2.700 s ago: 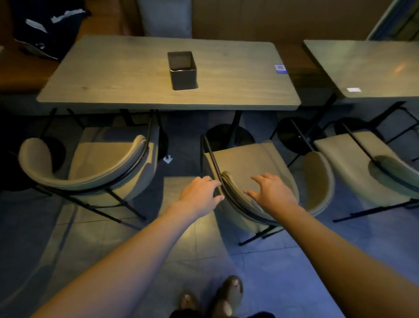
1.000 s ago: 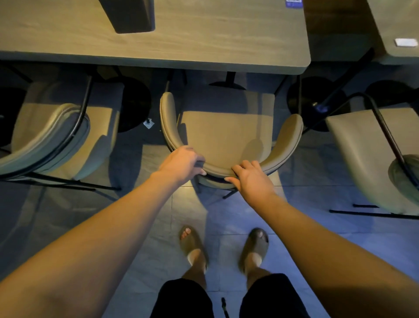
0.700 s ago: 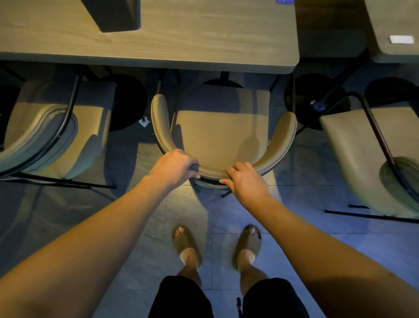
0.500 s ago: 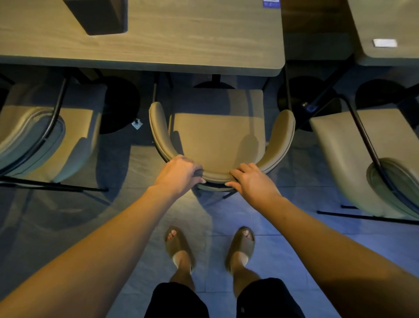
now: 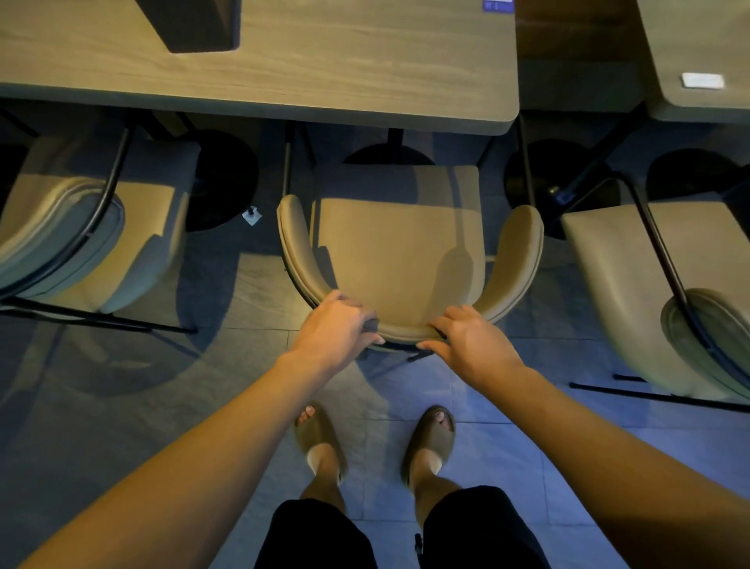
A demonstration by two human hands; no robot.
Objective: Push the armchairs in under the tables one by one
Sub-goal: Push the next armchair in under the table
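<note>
The middle chair stands on the floor in front of the long table. Its seat faces the table, and the front of the seat sits in the shade just under the table edge. Its two curved arms stick out to the sides. Its round back is nearest to the person.

The left hand grips the back of the chair on the left part of the curve. The fingers curl over the top and the thumb tucks under the rim. The right hand holds the back on the right part. Its fingers bend over the top edge and the thumb lies along the outside. Both arms reach out from the bottom of the view.

The person stands right behind the chair in brown sandals and black shorts.

A left chair stands turned at a slant, with part of its seat under the same table. A right chair stands turned too, near a second table. A dark box sits on the long table. A blue sticker is at its far edge. A small white card lies on the second table. A small white scrap lies on the floor between the left chair and the middle chair.
</note>
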